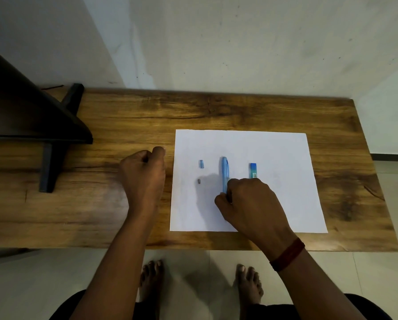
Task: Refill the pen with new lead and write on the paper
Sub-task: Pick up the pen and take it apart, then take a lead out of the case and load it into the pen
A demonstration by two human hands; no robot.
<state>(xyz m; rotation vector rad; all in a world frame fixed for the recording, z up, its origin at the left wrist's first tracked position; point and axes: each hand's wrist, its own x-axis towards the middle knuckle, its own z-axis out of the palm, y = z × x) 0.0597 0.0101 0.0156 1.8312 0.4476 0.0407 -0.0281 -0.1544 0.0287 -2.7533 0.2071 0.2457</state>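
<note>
A white sheet of paper (274,153) lies on the wooden table (193,112). On it a light blue pen (225,172) lies pointing away from me, and my right hand (251,202) pinches its near end. Left of the pen rest a small blue cap (201,163) and a tiny grey piece (199,181). A blue lead case (253,170) lies right of the pen, its near end hidden behind my right hand. My left hand (143,174) rests on the bare wood left of the paper, curled into a loose fist with nothing visible in it.
A dark wooden stand or shelf (32,121) occupies the table's left part, with one leg (47,167) near my left hand. A pale wall runs behind the table. My bare feet (151,280) stand on the tiled floor below the front edge.
</note>
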